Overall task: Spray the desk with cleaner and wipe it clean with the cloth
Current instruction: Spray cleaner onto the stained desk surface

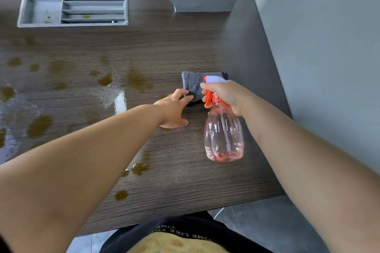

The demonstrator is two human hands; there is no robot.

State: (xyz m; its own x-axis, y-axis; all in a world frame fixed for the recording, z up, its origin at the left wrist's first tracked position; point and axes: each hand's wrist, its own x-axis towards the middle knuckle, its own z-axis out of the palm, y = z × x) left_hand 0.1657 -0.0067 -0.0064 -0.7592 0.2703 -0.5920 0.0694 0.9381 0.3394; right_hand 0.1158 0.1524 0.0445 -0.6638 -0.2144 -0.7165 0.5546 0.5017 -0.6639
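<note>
The dark wood-grain desk point(156, 47) carries brownish stains and wet patches across its left and middle. A folded grey cloth point(194, 82) lies on the desk to the right of centre. My left hand point(174, 109) rests on the desk with its fingertips on the cloth's near-left corner, fingers apart. My right hand point(224, 96) grips the neck of a clear pink spray bottle point(224, 135) with an orange-and-white trigger head; the bottle hangs above the desk, just in front of the cloth, with a little liquid at its bottom.
A grey recessed tray point(41, 12) with slotted compartments is set into the desk at the back left. A dark side panel point(253, 51) and a grey wall close off the right. The desk's front edge runs just above my lap.
</note>
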